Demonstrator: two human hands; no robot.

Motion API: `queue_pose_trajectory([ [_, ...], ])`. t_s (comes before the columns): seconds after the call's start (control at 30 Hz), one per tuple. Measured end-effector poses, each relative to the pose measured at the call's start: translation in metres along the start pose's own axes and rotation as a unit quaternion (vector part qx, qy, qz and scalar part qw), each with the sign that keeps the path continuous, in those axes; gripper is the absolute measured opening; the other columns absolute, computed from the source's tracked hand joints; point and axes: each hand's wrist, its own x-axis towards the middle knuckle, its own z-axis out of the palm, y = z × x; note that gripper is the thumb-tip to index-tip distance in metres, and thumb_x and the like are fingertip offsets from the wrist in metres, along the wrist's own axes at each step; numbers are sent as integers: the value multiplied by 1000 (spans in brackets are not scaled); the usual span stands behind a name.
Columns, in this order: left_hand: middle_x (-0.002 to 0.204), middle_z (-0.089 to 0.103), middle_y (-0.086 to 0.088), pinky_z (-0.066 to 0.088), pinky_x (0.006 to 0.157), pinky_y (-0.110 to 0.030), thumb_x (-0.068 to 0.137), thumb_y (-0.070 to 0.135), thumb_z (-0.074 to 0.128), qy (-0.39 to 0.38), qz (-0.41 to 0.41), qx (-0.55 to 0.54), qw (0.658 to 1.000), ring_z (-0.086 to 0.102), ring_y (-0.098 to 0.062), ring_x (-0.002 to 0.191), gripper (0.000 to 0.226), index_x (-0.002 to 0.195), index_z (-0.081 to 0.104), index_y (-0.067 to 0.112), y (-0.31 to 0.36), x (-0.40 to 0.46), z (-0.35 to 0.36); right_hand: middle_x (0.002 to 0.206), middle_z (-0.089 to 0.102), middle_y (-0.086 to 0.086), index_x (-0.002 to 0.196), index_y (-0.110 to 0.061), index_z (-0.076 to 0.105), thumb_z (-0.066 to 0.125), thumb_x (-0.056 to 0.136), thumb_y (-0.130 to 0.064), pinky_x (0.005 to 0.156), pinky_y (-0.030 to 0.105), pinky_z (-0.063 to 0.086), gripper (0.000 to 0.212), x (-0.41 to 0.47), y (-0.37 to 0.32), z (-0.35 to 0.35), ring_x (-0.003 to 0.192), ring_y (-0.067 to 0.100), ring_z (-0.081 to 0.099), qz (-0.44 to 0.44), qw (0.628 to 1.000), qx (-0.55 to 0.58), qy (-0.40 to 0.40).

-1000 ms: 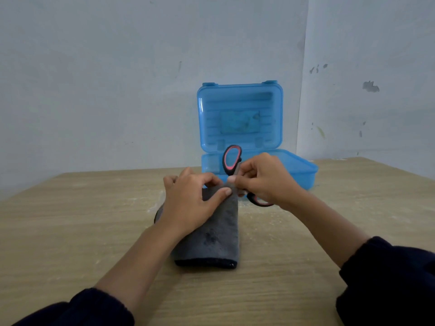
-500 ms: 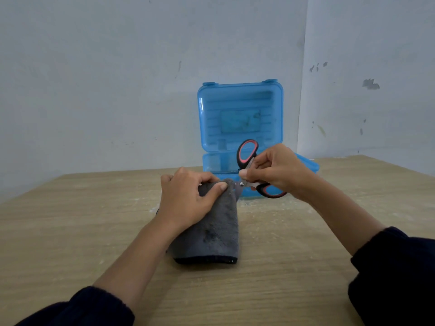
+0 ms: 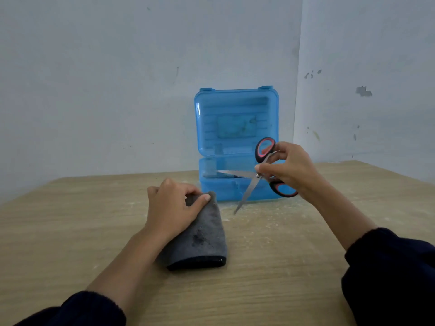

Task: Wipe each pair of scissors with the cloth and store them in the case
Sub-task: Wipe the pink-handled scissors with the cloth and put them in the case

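Two open blades of the scissors [image 3: 255, 178] in your right hand [image 3: 288, 169] risked snagging the cloth [image 3: 202, 234] your left hand [image 3: 174, 205] pinned.

Blue case [image 3: 237, 189], grey cloth [image 3: 207, 234], scissors [image 3: 266, 168] w/ black-red handles, tan table [image 3: 70, 231].

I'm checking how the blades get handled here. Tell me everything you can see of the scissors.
The scissors have bare metal blades and black handle loops lined in red. They are open, the blades spread in a V: one points left across the front of the blue case, the other slants down toward the table, its tip just above it. The right hand holds them in the air near the pivot. Nothing else touches them.
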Motion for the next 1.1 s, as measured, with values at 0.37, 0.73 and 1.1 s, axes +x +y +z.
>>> queue_pose_trajectory([
  [0.37, 88, 71, 8, 49, 81, -36, 82, 37, 48, 2, 61, -129, 990, 62, -12, 80, 29, 93, 69, 20, 30, -8, 16, 63, 56, 8, 72, -10, 48, 70, 74, 6, 55, 24, 58, 27, -6, -7, 25, 49, 13, 63, 36, 958, 282, 39],
  [0.73, 72, 68, 13, 44, 63, -10, 81, 24, 66, -26, -40, -270, 962, 57, -7, 65, 4, 80, 70, 23, 31, -6, 20, 77, 58, 17, 69, -7, 48, 66, 78, 4, 57, 20, 56, 23, -16, -10, 48, 57, 17, 66, 80, 896, 437, 6],
  [1.1, 79, 71, -12, 52, 73, -37, 82, 23, 65, -35, -85, -338, 937, 62, -28, 71, 8, 82, 69, 16, 26, -4, 23, 69, 64, 6, 75, -5, 68, 65, 85, -18, 64, 23, 52, 17, -15, 0, 54, 65, 16, 60, 81, 951, 300, 4],
])
